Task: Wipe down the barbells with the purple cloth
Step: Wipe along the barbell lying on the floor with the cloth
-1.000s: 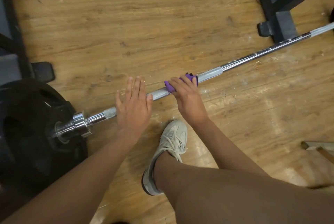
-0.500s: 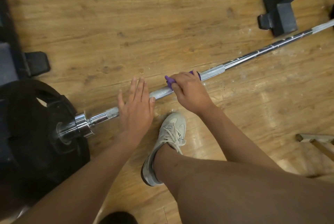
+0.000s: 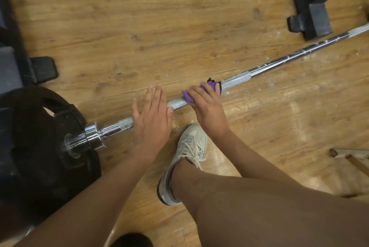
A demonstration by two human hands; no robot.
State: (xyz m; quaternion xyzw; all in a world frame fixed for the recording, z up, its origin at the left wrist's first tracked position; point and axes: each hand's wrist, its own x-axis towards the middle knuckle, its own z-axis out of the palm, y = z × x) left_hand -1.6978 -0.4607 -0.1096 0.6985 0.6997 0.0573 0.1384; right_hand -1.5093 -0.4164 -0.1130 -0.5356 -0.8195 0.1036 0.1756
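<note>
Purple cloth (image 3: 188, 95) is gripped by the curled fingers (image 3: 201, 93) of the right hand (image 3: 208, 110) and is wrapped round the knurled shaft of the barbell (image 3: 237, 80). A purple fold is seen on either side of the knuckles, with a dark edge on the side away from the other hand. Just beside this grip, toward the loaded end, the left hand (image 3: 152, 121) is laid flat across the shaft. Its fingers (image 3: 157, 97) are held straight and close together, and nothing is grasped by them. A short stretch of bare knurling is left showing between the two hands.

Past the left hand, the shaft is met by a chrome collar (image 3: 93, 137), and a black weight plate (image 3: 40, 147) is carried on the sleeve. Past the right hand, the smooth chrome part of the bar is seen running diagonally away over the wooden floor (image 3: 139, 17), close by a black rack foot (image 3: 311, 17). Nearer the person than the hands, a pale laced shoe (image 3: 189, 147) is planted on the floor just short of the bar. Well apart from the right hand, at the frame's edge, some light wooden pieces (image 3: 351, 156) are seen lying on the floor.
</note>
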